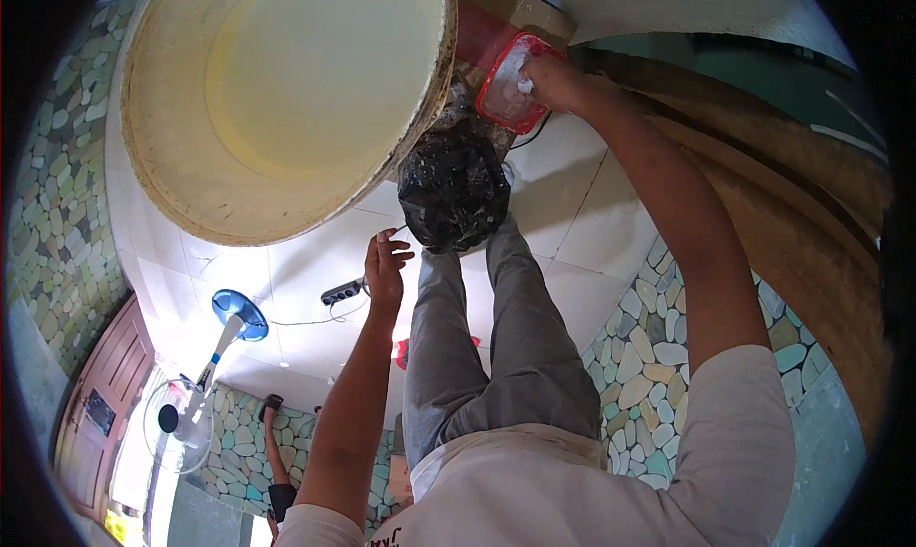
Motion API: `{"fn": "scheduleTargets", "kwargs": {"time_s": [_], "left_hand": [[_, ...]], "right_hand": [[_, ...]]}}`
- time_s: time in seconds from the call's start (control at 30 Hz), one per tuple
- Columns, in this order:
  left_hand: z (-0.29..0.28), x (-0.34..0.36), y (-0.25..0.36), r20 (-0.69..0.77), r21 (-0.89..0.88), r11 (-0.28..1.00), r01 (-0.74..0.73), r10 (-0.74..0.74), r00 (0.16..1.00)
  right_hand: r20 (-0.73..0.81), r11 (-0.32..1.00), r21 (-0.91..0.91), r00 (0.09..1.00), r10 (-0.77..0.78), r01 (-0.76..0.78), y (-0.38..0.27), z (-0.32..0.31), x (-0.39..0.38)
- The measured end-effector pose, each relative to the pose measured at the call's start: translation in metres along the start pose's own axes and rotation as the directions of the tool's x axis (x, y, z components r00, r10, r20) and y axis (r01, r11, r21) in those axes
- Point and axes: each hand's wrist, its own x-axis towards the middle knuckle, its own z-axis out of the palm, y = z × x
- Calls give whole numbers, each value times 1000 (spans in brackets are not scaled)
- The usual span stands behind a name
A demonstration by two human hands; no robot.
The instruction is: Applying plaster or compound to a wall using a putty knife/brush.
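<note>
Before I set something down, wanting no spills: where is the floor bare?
White floor tiles lie bare between the grey trousers and the pebble-patterned stone surface at right, and between the round cream tub's rim and the black power strip. Crowded right of the tub: crumpled black plastic, red rectangular container, right hand.

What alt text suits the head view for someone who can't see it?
A person's right hand reaches into a red tub beside a large pale bucket. The left hand pinches a thin stick near a black plastic bag; a fan stands to the left.
</note>
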Motion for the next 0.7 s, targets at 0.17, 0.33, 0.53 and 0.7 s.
{"fn": "scheduleTargets", "kwargs": {"time_s": [0.17, 0.33, 0.53, 0.7], "left_hand": [[-1, 0, -2, 4, -12, 1000, 8, -8, 1000], [-2, -1, -3, 4, -6, 1000, 15, -15, 1000], [-7, -3, -7, -19, -7, 1000, 29, -29, 999], [-8, -5, -10, -23, -24, 999, 34, -35, 999]], "right_hand": [[80, 997, 73, 997, 11, -17, -7, 4, -2], [101, 996, 57, 992, -80, 75, -8, 13, -2], [226, 991, 129, 973, -53, 24, -23, 15, -1], [253, 993, 116, 967, -37, 7, -29, 12, 0]]}}
